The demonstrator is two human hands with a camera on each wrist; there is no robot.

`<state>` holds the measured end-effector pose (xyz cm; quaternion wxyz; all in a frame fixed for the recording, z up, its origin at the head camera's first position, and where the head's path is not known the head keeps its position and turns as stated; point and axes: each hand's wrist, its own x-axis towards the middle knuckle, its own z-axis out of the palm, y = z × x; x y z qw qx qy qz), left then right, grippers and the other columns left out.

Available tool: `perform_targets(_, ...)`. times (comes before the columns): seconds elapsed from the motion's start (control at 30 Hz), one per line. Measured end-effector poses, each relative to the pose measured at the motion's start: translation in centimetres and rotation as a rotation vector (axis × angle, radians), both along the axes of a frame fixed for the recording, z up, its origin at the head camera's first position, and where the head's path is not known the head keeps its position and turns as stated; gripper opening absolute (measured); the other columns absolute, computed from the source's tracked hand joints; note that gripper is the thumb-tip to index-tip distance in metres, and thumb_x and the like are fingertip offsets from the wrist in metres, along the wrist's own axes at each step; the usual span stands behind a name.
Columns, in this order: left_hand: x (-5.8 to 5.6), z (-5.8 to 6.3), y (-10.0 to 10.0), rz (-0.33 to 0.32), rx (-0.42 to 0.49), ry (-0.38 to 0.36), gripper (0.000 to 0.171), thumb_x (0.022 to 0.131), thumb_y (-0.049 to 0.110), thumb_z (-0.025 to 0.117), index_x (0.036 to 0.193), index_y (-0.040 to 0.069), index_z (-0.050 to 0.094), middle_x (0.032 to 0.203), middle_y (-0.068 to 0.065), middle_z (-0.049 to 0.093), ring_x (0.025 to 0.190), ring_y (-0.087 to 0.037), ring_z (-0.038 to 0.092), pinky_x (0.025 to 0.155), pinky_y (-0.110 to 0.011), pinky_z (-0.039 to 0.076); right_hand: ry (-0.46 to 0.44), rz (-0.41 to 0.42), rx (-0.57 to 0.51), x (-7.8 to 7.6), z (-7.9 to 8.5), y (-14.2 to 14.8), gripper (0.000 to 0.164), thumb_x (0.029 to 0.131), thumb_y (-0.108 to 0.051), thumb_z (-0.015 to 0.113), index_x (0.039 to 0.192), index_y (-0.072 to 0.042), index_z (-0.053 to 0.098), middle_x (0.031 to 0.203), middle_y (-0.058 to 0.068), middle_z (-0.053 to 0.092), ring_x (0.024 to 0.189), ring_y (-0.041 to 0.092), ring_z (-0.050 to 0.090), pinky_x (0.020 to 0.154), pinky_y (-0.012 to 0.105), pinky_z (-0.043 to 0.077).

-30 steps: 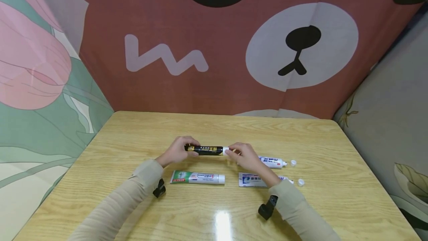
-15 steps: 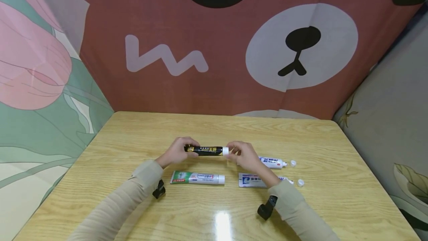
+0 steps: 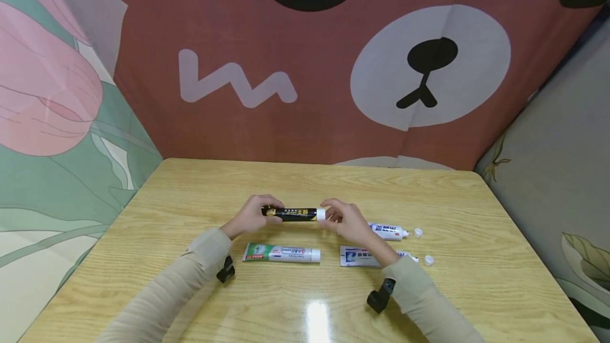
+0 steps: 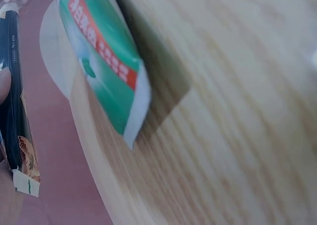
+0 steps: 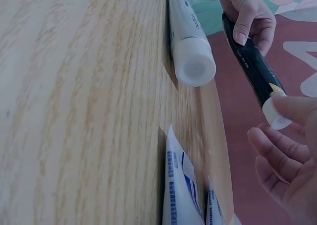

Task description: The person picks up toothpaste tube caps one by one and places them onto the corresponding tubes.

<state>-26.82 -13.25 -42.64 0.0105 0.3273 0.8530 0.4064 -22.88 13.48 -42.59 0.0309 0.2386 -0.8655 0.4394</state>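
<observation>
In the head view my left hand (image 3: 257, 213) grips the crimped end of a black toothpaste tube (image 3: 295, 214), holding it level above the table. My right hand (image 3: 350, 221) is at the tube's white cap (image 3: 321, 215), thumb and fingers spread around it. The right wrist view shows the thumb close to the cap (image 5: 276, 115) and the other fingers (image 5: 277, 148) apart from it; whether the thumb touches is unclear. Nearer the person, a green and white toothpaste tube (image 3: 281, 253) lies capped on the table.
Two white and blue toothpaste tubes (image 3: 389, 231) (image 3: 358, 256) lie uncapped at the right, partly hidden by the right hand and forearm. Two loose white caps (image 3: 418, 232) (image 3: 429, 260) sit beside their nozzles. A bear-print cloth (image 3: 324, 120) hangs behind the wooden table (image 3: 229, 179).
The right fingers have gone from pinching the white cap to spreading loosely around it. The left hand and black tube have stayed almost in place.
</observation>
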Motion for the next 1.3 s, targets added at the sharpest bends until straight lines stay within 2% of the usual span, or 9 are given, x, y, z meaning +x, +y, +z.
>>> perform_targets(0.17,0.11,0.08,0.06,0.000,-0.006,-0.001,0.029,0.074,0.007,0.074,0.102,0.003,0.067,0.100,-0.006,0.065,0.093,-0.020,0.059,0.082,-0.036,0.048,-0.053,-0.039,0.010,0.07,0.12,-0.03,0.027,0.079,-0.008,0.070,0.104,-0.007,0.060,0.081,0.001,0.063,0.071,0.012,0.058,0.063,0.025,0.049)
perform_targets(0.37,0.26,0.13,0.19,0.000,-0.010,0.000,0.030,0.075,0.007,0.074,0.103,0.002,0.066,0.100,-0.008,0.065,0.094,-0.022,0.059,0.083,-0.038,0.047,-0.130,-0.028,-0.037,0.23,0.26,0.07,0.026,0.083,-0.010,0.066,0.107,-0.003,0.060,0.082,0.004,0.063,0.072,0.024,0.060,0.052,0.027,0.050)
perform_targets(0.6,0.33,0.17,0.49,0.030,-0.013,-0.023,0.029,0.074,0.004,0.073,0.102,0.002,0.067,0.100,-0.006,0.065,0.094,-0.021,0.058,0.084,-0.037,0.047,-0.137,-0.019,-0.022,0.29,0.24,0.09,0.026,0.085,-0.012,0.063,0.108,-0.001,0.059,0.082,0.011,0.064,0.066,0.028,0.059,0.049,0.027,0.049)
perform_targets(0.83,0.47,0.35,0.78,0.026,0.007,0.034,0.027,0.073,0.001,0.073,0.099,0.001,0.067,0.096,-0.006,0.065,0.092,-0.022,0.059,0.083,-0.040,0.047,-0.180,-0.018,-0.013,0.32,0.42,0.22,0.025,0.087,-0.014,0.061,0.109,-0.001,0.059,0.081,0.013,0.063,0.065,0.027,0.058,0.050,0.028,0.049)
perform_targets(1.17,0.42,0.35,0.96,0.032,-0.002,0.081,0.027,0.072,0.001,0.074,0.099,-0.001,0.067,0.095,-0.008,0.065,0.084,-0.019,0.058,0.073,-0.033,0.049,-0.175,-0.011,-0.023,0.08,0.37,0.25,0.019,0.087,-0.013,0.061,0.101,0.000,0.061,0.075,0.014,0.062,0.065,0.028,0.057,0.050,0.023,0.043)
perform_targets(1.3,0.14,0.24,0.91,0.021,0.005,0.090,0.029,0.071,0.001,0.075,0.098,-0.003,0.067,0.095,-0.009,0.065,0.086,-0.021,0.059,0.076,-0.034,0.049,-0.190,-0.022,-0.021,0.15,0.29,0.26,0.021,0.086,-0.013,0.062,0.103,-0.001,0.060,0.077,0.014,0.062,0.065,0.028,0.057,0.050,0.024,0.044)
